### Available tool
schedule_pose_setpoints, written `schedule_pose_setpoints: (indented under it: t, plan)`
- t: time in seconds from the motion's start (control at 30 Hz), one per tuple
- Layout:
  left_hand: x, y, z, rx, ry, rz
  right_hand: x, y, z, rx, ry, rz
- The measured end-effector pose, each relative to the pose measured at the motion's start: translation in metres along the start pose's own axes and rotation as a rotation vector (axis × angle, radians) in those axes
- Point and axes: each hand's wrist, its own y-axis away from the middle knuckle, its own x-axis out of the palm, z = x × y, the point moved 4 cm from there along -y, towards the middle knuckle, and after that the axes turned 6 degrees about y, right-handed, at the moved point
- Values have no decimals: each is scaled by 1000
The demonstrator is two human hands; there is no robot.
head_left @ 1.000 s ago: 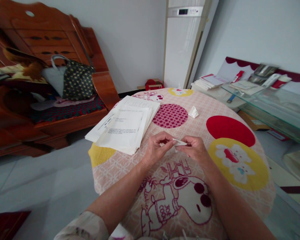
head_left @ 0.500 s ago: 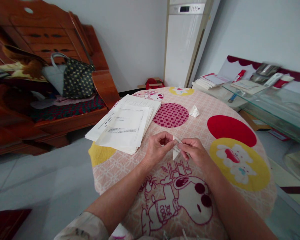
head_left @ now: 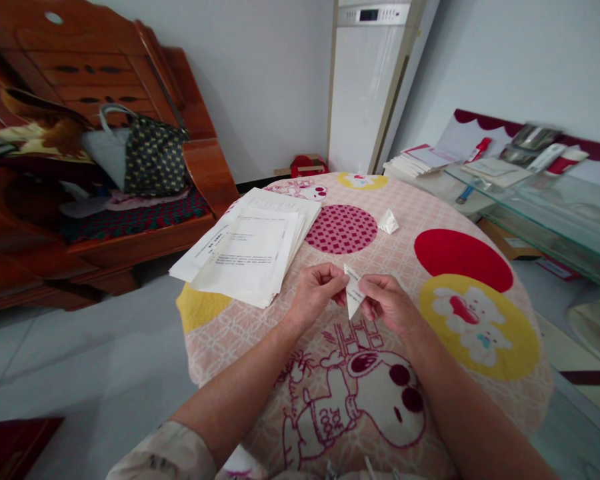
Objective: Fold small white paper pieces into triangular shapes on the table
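A small folded paper triangle (head_left: pixel 353 293) with printed text is held just above the table, one point hanging down. My left hand (head_left: pixel 319 288) pinches its left edge between thumb and fingers. On the other side, my right hand (head_left: pixel 387 299) grips the paper with the thumb on its face and the fingers behind, partly hidden. Beyond my hands stands a small white folded paper piece (head_left: pixel 389 222) with a peaked shape. A stack of printed sheets (head_left: pixel 250 257) lies to the left of my hands.
The round table wears a patterned cloth (head_left: pixel 260 353). A wooden bench (head_left: pixel 205 173) with a dotted bag (head_left: pixel 155 157) stands at left. At right is a glass-topped shelf (head_left: pixel 545 213) carrying papers and a metal container. A white upright unit (head_left: pixel 363 93) stands behind.
The paper triangle has turned so that its printed face shows more broadly. My right thumb has shifted onto that face, while my left hand stays nearly in place.
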Motion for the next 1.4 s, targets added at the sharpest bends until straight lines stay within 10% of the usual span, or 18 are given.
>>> schedule_pose_setpoints:
  t: [1.4]
  plan:
    - [-3,-3,19,-271,167,143,-4,8,16,-44,256,-115]
